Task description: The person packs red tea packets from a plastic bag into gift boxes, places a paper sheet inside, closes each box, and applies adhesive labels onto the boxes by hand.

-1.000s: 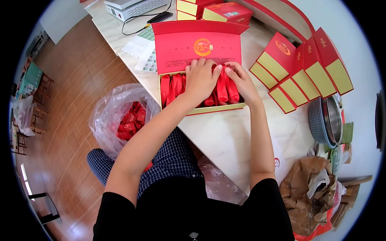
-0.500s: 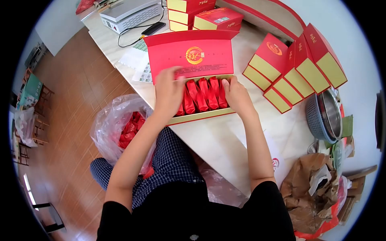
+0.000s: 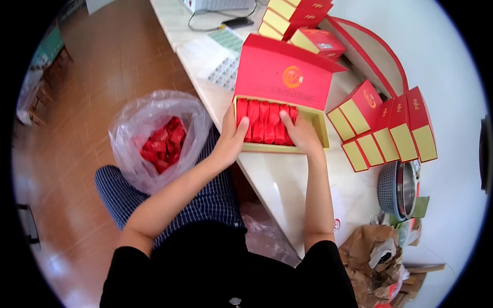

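A red gift box (image 3: 322, 134) with a yellow inside stands on the table, its lid (image 3: 277, 72) raised behind. Several shiny red foil packets (image 3: 264, 123) stand upright in a row against its left end, leaving a gap at the right end. My left hand (image 3: 231, 137) is closed around the box's left end, thumb at the front and its other fingers partly hidden. Inside the box, my right hand (image 3: 304, 136) is closed on the rightmost packets, its thumb over their tops and the other fingers mostly hidden.
Left of the table, a clear plastic bag (image 3: 123, 154) holds more red packets. Closed red-and-yellow boxes (image 3: 385, 128) are stacked at the right, with others (image 3: 292, 20) behind. A grey basket (image 3: 389, 190), brown paper (image 3: 364, 251), label sheets (image 3: 226, 66) and a black phone-like device (image 3: 238, 22) lie around.
My left hand has come down from above the packets to the box's left end. The packets are pressed together leftward, opening a gap at the right. The camera view has turned.
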Action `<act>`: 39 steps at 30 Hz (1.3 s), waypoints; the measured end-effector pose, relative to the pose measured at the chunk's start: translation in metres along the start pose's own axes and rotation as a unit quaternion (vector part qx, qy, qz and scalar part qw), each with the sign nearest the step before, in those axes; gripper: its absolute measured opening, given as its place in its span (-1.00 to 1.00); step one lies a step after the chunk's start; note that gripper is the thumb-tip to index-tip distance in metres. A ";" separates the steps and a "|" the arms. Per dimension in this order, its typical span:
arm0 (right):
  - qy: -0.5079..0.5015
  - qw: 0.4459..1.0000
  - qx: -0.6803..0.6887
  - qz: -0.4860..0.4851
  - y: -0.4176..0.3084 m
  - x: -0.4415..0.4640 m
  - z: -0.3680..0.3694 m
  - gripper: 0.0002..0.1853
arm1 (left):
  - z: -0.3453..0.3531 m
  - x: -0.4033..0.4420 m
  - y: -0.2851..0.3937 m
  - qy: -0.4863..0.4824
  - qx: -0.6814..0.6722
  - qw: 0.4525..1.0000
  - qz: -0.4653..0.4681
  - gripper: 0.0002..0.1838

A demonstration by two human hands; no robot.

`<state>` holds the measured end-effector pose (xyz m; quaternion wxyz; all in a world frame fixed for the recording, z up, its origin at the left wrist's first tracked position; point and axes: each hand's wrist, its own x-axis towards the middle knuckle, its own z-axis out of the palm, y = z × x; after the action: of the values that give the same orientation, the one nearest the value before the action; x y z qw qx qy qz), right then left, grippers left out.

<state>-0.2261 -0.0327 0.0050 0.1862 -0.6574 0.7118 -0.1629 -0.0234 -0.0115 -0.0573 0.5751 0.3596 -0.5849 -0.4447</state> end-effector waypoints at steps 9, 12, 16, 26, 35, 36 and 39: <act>0.007 0.994 -0.094 0.064 0.008 0.008 0.001 -0.05 | -0.014 0.000 -0.005 -0.023 0.020 0.999 -0.036 -0.37; 0.082 0.987 -0.137 0.005 0.000 0.004 -0.004 -0.26 | -0.048 -0.023 0.004 0.005 0.044 0.998 -0.049 -0.49; 0.229 0.949 -0.188 -0.107 -0.042 -0.016 0.001 -0.46 | -0.123 -0.058 -0.022 0.101 0.065 0.990 -0.073 -0.62; -0.050 0.943 0.174 -0.279 -0.192 -0.025 0.236 -0.78 | -0.270 -0.181 -0.097 0.288 -0.059 0.890 -0.348 -0.72; -0.294 0.936 0.194 -0.005 -0.139 0.068 0.492 -0.69 | -0.353 -0.151 -0.115 0.404 -0.078 0.825 -0.387 -0.70; -0.349 0.896 0.229 0.153 -0.137 0.076 0.506 -0.64 | -0.357 -0.146 -0.119 0.414 -0.093 0.816 -0.392 -0.70; -0.363 0.864 0.244 0.251 -0.141 0.096 0.526 -0.51 | -0.356 -0.144 -0.137 0.405 -0.122 0.796 -0.433 -0.69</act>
<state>0.1428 -0.1327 -0.3947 0.6204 -0.4027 0.6724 -0.0288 0.3292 0.0368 -0.2567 0.5458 0.6497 -0.0220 -0.5287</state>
